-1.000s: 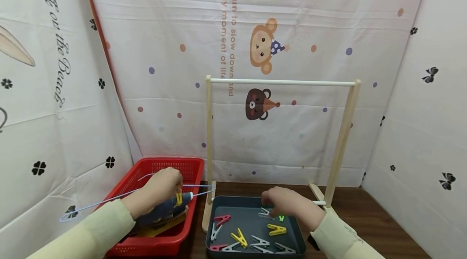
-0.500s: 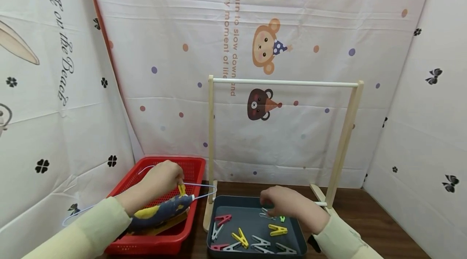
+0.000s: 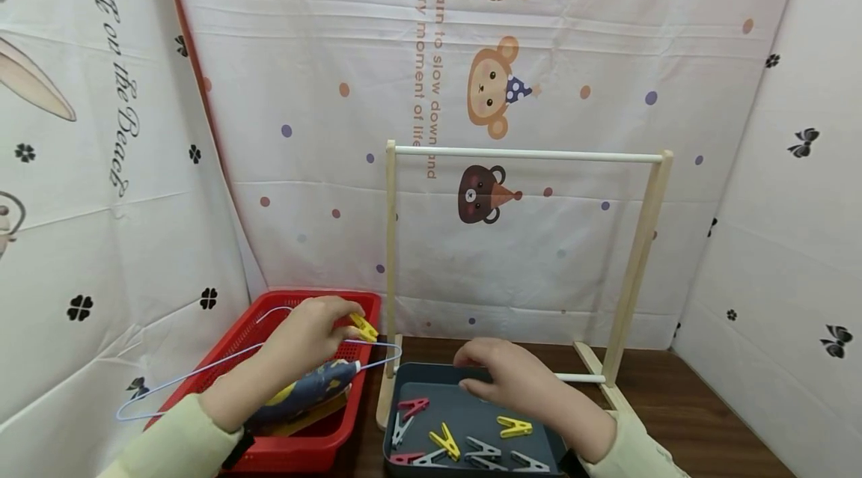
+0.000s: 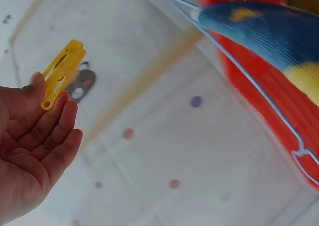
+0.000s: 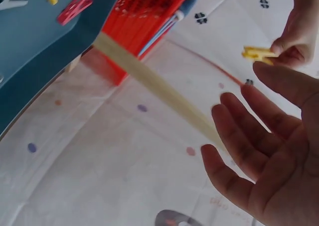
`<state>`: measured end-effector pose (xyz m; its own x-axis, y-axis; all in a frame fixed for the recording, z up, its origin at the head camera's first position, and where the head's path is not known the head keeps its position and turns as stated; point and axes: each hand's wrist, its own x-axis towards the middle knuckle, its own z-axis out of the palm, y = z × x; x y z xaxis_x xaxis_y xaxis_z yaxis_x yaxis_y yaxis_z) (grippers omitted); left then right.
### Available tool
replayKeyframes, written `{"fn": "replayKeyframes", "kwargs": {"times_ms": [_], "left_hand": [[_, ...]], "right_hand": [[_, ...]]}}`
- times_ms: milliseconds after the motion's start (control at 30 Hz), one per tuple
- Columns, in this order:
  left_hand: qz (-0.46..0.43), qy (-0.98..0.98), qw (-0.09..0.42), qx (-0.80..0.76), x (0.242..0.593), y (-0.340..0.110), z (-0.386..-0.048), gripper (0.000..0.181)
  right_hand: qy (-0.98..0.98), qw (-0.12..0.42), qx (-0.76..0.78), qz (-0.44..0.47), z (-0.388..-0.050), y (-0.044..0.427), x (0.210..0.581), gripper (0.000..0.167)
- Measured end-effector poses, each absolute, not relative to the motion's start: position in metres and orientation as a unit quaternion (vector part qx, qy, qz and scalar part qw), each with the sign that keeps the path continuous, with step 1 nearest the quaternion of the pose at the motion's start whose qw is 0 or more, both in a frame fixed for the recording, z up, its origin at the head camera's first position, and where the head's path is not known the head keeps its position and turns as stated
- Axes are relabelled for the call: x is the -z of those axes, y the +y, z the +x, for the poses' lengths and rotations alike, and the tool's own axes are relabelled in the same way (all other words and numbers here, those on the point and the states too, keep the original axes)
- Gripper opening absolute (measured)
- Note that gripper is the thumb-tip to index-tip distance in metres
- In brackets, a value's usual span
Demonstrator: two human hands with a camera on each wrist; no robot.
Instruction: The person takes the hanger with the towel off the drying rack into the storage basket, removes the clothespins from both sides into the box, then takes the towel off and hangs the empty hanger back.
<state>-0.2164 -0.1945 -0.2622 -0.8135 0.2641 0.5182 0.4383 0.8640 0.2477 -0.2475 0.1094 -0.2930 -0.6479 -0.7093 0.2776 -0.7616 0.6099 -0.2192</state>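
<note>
Between thumb and fingers, my left hand (image 3: 306,336) pinches a yellow clothespin (image 3: 364,328), raised above the red basket's right side. In the left wrist view the clothespin (image 4: 64,75) points away from the fingertips. Beneath that hand, a light-blue wire hanger (image 3: 191,373) lies across the basket (image 3: 283,458). A navy cloth with yellow patches (image 3: 319,387) is on the hanger, partly hidden by the forearm. My right hand (image 3: 508,373) hovers over the grey tray (image 3: 465,409), holding nothing, its fingers loosely bent and spread in the right wrist view (image 5: 264,136).
Several red, grey and yellow clothespins (image 3: 515,427) lie in the tray. Behind it stands a wooden rack with a white top bar (image 3: 525,155). Printed cloth walls (image 3: 303,89) enclose the dark wooden table (image 3: 700,418) at the back and sides.
My left hand has lifted the yellow clothespin up and right, away from the navy cloth's end. The right hand has risen slightly and moved left, with its fingers opened wider.
</note>
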Motion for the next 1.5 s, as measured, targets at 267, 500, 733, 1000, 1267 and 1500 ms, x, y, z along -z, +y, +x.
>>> {"fn": "replayKeyframes", "kwargs": {"times_ms": [267, 500, 733, 1000, 1267, 1500], "left_hand": [[-0.240, -0.910, 0.264, 0.210, 0.264, -0.173, -0.193, 0.033], [-0.310, -0.873, 0.270, 0.261, 0.275, -0.157, -0.176, 0.039], [-0.360, -0.826, 0.307, 0.304, 0.285, -0.145, -0.169, 0.042], [-0.373, -0.815, 0.332, 0.292, 0.288, -0.136, -0.171, 0.045], [-0.373, -0.816, 0.331, 0.293, 0.289, -0.133, -0.173, 0.050], [-0.347, -0.836, 0.321, 0.278, 0.279, -0.142, -0.175, 0.054]], "right_hand": [[-0.858, 0.170, -0.231, 0.427, -0.228, 0.100, 0.294, 0.019], [-0.787, 0.321, -0.242, 0.468, -0.211, 0.090, 0.298, 0.042], [-0.753, 0.391, -0.232, 0.476, -0.204, 0.084, 0.299, 0.054], [-0.733, 0.428, -0.235, 0.474, -0.204, 0.081, 0.300, 0.054], [-0.713, 0.450, -0.224, 0.489, -0.207, 0.082, 0.299, 0.055], [-0.746, 0.419, -0.202, 0.476, -0.219, 0.086, 0.296, 0.047]]}}
